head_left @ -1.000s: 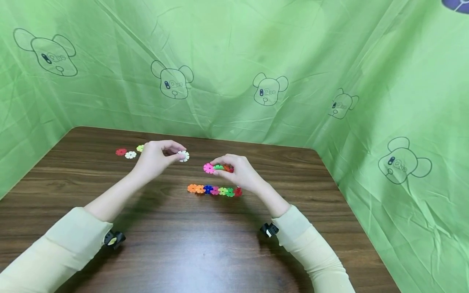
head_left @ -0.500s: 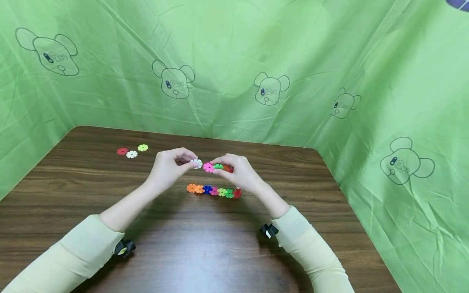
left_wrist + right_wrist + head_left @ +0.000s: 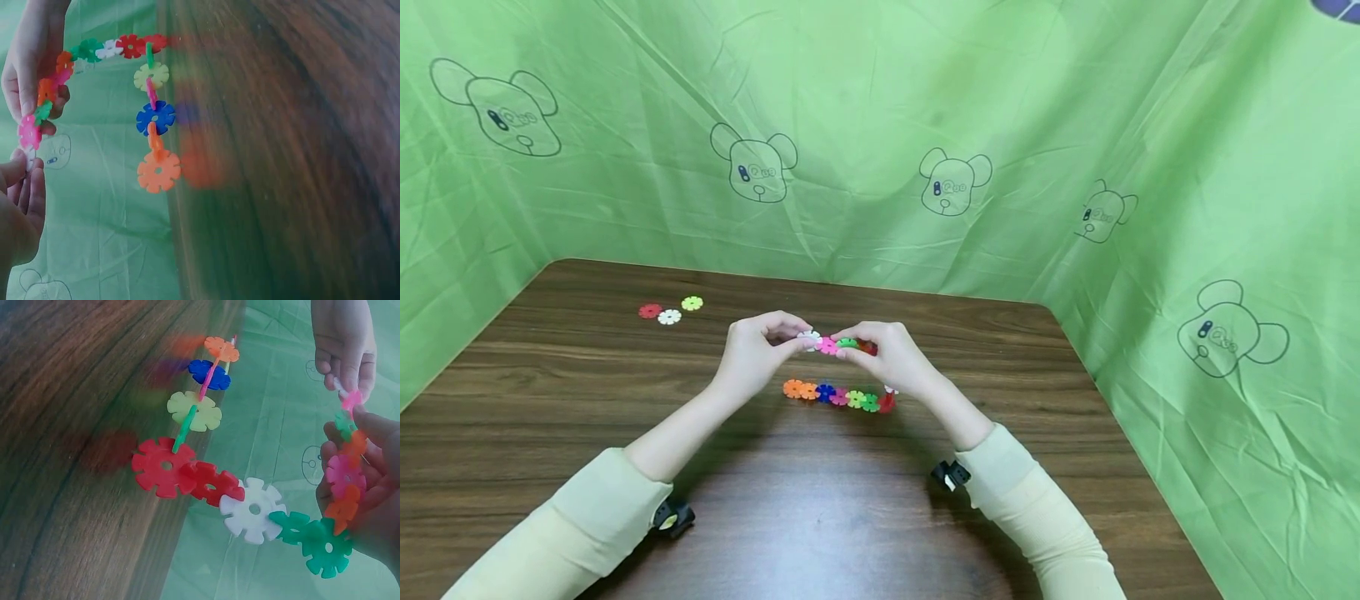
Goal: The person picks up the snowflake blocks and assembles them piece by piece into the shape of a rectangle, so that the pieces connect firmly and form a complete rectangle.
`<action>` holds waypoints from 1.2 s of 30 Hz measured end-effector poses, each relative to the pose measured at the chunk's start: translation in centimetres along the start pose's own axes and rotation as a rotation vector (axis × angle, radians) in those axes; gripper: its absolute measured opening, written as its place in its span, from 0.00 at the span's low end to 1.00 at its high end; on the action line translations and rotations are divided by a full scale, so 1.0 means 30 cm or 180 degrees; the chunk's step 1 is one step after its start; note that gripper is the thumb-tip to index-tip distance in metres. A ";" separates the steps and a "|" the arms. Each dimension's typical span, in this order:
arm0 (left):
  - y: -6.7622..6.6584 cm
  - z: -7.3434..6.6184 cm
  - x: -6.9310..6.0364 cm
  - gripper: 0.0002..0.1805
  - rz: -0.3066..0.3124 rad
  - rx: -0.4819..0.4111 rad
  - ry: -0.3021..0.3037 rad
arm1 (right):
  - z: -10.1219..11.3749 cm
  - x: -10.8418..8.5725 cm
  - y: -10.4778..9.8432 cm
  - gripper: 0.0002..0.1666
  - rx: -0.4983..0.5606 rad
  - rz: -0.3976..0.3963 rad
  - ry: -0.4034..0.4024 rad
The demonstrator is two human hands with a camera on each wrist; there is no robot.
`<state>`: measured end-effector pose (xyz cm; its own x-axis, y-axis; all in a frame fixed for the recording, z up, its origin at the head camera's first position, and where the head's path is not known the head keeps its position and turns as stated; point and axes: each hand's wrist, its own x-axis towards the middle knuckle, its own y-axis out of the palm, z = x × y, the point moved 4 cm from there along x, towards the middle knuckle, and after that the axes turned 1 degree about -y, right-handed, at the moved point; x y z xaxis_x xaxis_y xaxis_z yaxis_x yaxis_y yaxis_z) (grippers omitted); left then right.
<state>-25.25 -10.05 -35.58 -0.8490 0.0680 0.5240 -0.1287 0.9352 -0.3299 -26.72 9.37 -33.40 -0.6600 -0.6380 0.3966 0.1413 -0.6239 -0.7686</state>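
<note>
My left hand (image 3: 752, 357) pinches a white notched plastic disc (image 3: 29, 156) between thumb and fingers. It meets the pink disc (image 3: 827, 346) at the end of a chain of interlocking flower-shaped discs; whether the two are slotted together I cannot tell. My right hand (image 3: 891, 357) grips that chain just behind its pink end. From there the chain passes through green (image 3: 328, 547), white (image 3: 253, 509) and red discs (image 3: 164, 467), bending back below the hands. Its lower run, with a blue disc (image 3: 155, 117), ends in an orange disc (image 3: 159, 170) low over the tabletop. The right fingers hide part of the chain.
Loose red (image 3: 651, 311), white (image 3: 669, 317) and yellow discs (image 3: 692, 303) lie at the back left of the brown wooden table (image 3: 820, 517). Green cloth (image 3: 857, 108) with printed bear heads hangs behind the table and along its sides.
Carrying the white disc, my left hand has moved right until it meets the pink chain end. My right hand has stayed nearly in place, still holding the chain.
</note>
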 end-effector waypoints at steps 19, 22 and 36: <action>0.035 0.008 0.001 0.09 0.0023 -0.0156 -0.0233 | 0.002 -0.011 -0.004 0.10 0.0196 0.0002 0.0297; 0.033 0.009 -0.001 0.08 0.0021 -0.0147 -0.0242 | 0.003 -0.011 0.000 0.10 0.0176 0.0000 0.0283; 0.007 0.040 0.034 0.19 0.0423 0.0322 -0.0016 | -0.052 0.001 -0.012 0.19 0.0369 0.0098 0.0909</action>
<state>-26.77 -10.19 -36.05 -0.8644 0.1868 0.4668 -0.0659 0.8783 -0.4735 -27.96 10.28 -33.89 -0.8325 -0.5150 0.2043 0.2368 -0.6641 -0.7092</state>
